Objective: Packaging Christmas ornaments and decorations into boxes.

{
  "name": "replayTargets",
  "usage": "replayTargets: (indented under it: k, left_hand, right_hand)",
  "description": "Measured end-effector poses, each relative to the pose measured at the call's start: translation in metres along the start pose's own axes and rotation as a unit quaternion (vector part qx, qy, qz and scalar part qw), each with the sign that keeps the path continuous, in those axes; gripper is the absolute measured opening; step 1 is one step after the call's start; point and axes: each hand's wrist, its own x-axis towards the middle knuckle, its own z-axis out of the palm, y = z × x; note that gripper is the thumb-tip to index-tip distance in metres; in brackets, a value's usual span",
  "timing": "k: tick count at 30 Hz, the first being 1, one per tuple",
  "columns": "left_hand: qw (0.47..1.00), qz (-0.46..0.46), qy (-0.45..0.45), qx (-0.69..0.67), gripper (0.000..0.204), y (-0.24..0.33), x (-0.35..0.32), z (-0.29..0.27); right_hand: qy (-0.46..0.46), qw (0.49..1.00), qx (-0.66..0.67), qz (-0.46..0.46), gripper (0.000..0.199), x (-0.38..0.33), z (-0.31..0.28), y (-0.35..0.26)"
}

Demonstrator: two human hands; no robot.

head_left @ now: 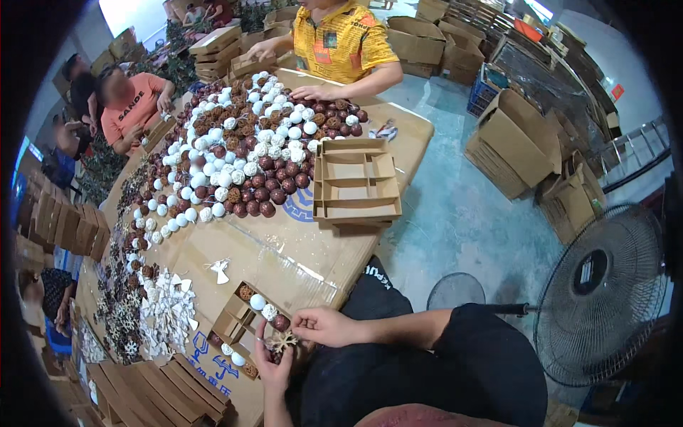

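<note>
At lower centre, the left hand (272,366) is pinching a snowflake ornament (282,342), partly hiding it; the right hand (324,327) is curling closed beside it, its grip hard to tell, over the divided box (238,324).

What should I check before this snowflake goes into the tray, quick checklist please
1. Snowflake in grip: ok, pinched between left hand and right hand.
2. Tray within reach: ok, it sits at the table edge right by both hands.
3. Balls already seated: ok, a row of white and brown ones fills one compartment.
4. Free compartment for the snowflake: cannot tell, the hands cover part of the tray.
5. Snowflake intact: cannot tell, too small to see.
6. Spare trays: ok, an empty stack lies farther up the table.
</note>
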Motion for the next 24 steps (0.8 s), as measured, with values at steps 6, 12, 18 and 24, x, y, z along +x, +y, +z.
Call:
replayTargets:
  k: [6,12,18,24]
  left_hand:
    - [0.992,0.067,0.066,0.08,0.087,0.002,0.006,0.002]
    - [0.983,0.03,0.132,0.127,0.088,0.004,0.024,0.007]
    - [0.98,-0.012,0.161,0.119,0.089,0.001,0.036,0.001]
    - [0.984,0.02,0.173,-0.042,0.113,-0.004,0.043,-0.009]
  right_hand:
    - [-0.054,0.992,0.096,0.055,0.007,0.034,-0.01,-0.011]
    - [-0.095,0.97,0.221,0.027,0.009,0.055,-0.015,-0.043]
    - [-0.146,0.941,0.301,0.061,0.008,0.077,-0.017,-0.037]
    - [-0.193,0.958,0.201,0.067,0.013,0.097,-0.006,-0.032]
